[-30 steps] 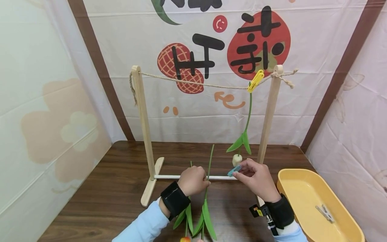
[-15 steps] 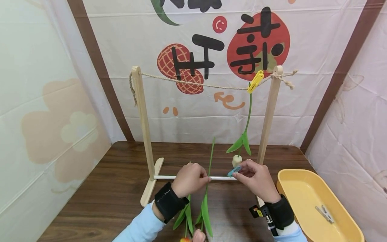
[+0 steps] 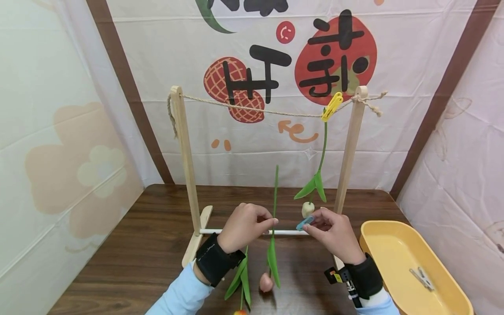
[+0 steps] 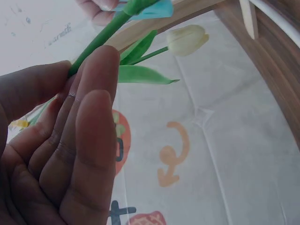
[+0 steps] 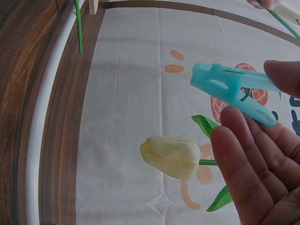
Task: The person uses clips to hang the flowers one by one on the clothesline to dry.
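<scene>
My left hand (image 3: 246,225) pinches the green stem of a pink tulip (image 3: 266,282), which hangs head down over the table. In the left wrist view that stem (image 4: 101,40) runs between thumb and fingertips. To the right, my right hand (image 3: 334,232) holds a blue clothespin (image 5: 234,89) between thumb and fingers. Just behind the clothespin hangs a white tulip (image 3: 308,209), its stem fixed to the rope (image 3: 252,107) by a yellow clothespin (image 3: 332,106). An orange-red tulip (image 3: 241,312) lies on the table below my left wrist, its bloom cut off by the frame edge.
The rope spans two wooden posts (image 3: 186,162), joined low down by a white rod (image 3: 289,232). At the right stands a yellow tray (image 3: 387,245) with grey clothespins (image 3: 422,278) in it. A printed cloth (image 3: 244,166) hangs behind the wooden table (image 3: 130,262).
My left hand has raised the pink tulip off the table, shifting slightly, so its bloom now hangs in full view. The right hand with the blue clothespin has stayed nearly still.
</scene>
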Tool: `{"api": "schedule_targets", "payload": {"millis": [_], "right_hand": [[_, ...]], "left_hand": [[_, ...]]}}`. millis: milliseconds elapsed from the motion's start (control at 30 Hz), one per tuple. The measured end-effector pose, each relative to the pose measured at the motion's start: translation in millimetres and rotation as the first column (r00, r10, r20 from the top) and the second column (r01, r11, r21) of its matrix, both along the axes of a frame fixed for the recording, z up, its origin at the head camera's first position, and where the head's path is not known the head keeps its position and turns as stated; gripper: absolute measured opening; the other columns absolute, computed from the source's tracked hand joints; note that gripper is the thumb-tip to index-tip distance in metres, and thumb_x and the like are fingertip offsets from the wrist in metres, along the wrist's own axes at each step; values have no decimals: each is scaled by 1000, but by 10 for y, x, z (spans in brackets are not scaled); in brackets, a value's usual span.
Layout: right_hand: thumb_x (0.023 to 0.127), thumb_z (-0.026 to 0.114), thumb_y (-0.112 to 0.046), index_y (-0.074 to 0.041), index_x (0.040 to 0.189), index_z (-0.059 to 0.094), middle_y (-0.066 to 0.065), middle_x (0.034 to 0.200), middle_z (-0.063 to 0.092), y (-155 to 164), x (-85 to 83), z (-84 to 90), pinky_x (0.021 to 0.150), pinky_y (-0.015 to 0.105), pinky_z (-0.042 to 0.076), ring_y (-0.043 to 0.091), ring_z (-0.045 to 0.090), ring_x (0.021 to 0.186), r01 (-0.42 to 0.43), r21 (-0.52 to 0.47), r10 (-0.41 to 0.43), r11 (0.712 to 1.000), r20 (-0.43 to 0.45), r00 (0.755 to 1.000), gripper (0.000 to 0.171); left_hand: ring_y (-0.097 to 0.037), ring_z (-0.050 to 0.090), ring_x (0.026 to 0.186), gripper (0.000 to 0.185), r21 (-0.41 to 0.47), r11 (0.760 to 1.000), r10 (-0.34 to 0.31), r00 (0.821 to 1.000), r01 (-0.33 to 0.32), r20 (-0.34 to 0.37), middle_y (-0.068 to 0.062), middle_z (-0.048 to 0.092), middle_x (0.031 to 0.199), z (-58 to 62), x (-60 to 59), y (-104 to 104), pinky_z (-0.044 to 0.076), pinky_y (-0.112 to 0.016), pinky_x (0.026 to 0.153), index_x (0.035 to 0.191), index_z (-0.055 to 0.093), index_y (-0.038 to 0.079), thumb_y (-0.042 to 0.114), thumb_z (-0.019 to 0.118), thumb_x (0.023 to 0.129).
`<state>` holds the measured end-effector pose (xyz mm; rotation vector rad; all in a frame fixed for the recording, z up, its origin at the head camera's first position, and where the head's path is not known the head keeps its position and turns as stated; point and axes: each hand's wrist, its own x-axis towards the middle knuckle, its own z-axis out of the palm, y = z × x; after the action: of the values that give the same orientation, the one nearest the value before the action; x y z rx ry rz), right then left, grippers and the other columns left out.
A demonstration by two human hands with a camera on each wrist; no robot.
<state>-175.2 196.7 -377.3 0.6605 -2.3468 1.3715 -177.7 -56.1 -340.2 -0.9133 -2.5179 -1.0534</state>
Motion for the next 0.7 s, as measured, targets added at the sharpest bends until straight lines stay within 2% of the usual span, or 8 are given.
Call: {"api": "schedule_targets", "payload": {"millis": [167,267,533,700], "right_hand": [[78,78,4,1,89,67,5,76,69,-85,174,233,59,29,54,16,65,65,10,6,-10,1000,-10,1000,17],[78,78,4,2,89,67,6,76,69,-89,191,264,59,30,54,16,65,65,7,7,-7,1000,-11,1000,16],[79,78,3,2,89,66,5,75,69,-76,182,254,60,30,54,17,65,65,16,8,-16,1000,6,1000,16],[79,78,4,2,90,66,6,75,69,-74,183,252,60,30,54,17,66,65,9,4,-9,1000,9,1000,16]], "left_hand": [[-2,46,53,15,61,998,-7,1000,8,-19,12,59,64,20,-30,19,41,-24,52,75,74,14,17,71,90],[-3,49,55,10,102,995,2,1000,2,-31,10,65,72,32,-53,39,43,-24,53,82,76,13,16,71,90],[-4,55,60,8,234,972,-5,1000,10,-22,10,67,75,19,-195,112,47,-24,56,85,76,12,16,72,90],[-6,49,56,8,299,954,-5,1000,9,-16,9,65,71,23,-274,148,42,-24,53,84,76,12,17,73,89]]}}
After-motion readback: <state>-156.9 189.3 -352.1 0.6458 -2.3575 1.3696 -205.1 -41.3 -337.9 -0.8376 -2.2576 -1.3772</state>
